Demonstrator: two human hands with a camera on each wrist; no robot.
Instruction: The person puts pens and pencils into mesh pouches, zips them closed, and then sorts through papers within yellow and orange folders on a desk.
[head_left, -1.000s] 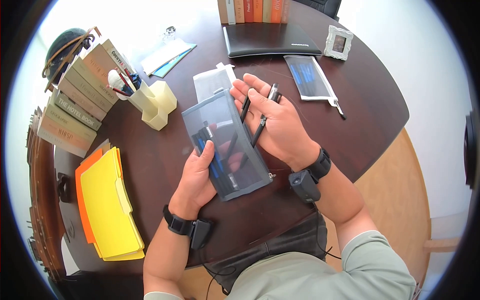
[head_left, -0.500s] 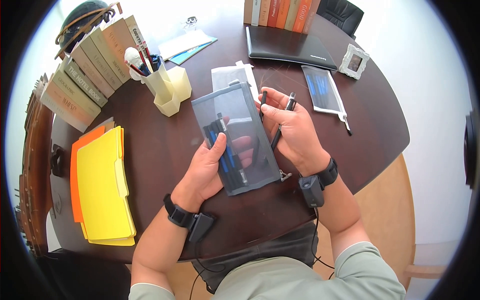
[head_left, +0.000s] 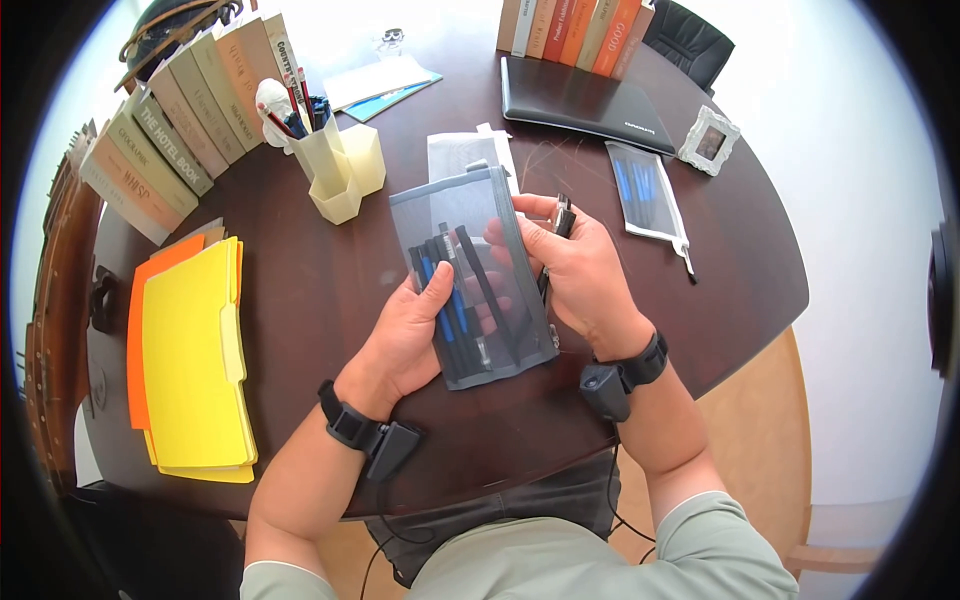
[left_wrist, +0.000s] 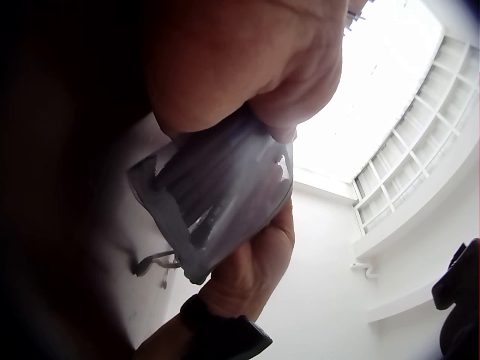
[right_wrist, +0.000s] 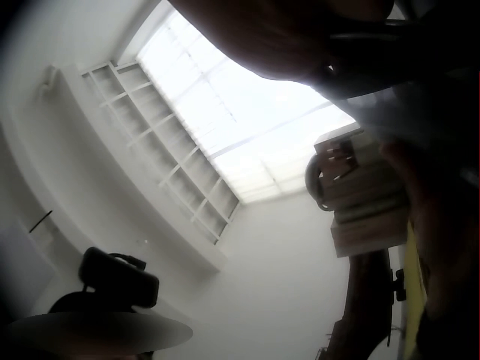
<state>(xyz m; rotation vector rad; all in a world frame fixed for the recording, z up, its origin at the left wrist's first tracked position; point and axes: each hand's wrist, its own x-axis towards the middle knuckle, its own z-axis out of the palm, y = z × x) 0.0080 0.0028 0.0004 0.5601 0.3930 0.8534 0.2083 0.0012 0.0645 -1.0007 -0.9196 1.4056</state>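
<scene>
A grey see-through mesh pouch [head_left: 415, 212] is gripped in my left hand [head_left: 400, 335], thumb on its front and fingers behind. Several black and blue pens [head_left: 458, 318] show through the mesh near that thumb. To their right, one black pen [head_left: 478, 264] slants apart inside the pouch. My right hand [head_left: 585, 268] is at the pouch's right, zippered edge, its thumb by the edge and some fingertips seen through the mesh. It also holds a black pen [head_left: 564, 216]. From below, the left wrist view shows the pouch [left_wrist: 225, 184] between both hands; the right wrist view is mostly dark.
Behind the pouch lies a white pouch [head_left: 455, 152]; another white-edged pouch [head_left: 640, 195] with blue pens is at right. A laptop [head_left: 585, 105], picture frame [head_left: 710, 140] and books [head_left: 570, 35] stand beyond. At left are a pen holder [head_left: 340, 175], more books [head_left: 150, 170] and yellow folders [head_left: 190, 360].
My right hand held two black pens apart from the pouch's edge; now it is up against that edge with one visible in it, and a black pen shows separately inside. My left hand keeps its grip.
</scene>
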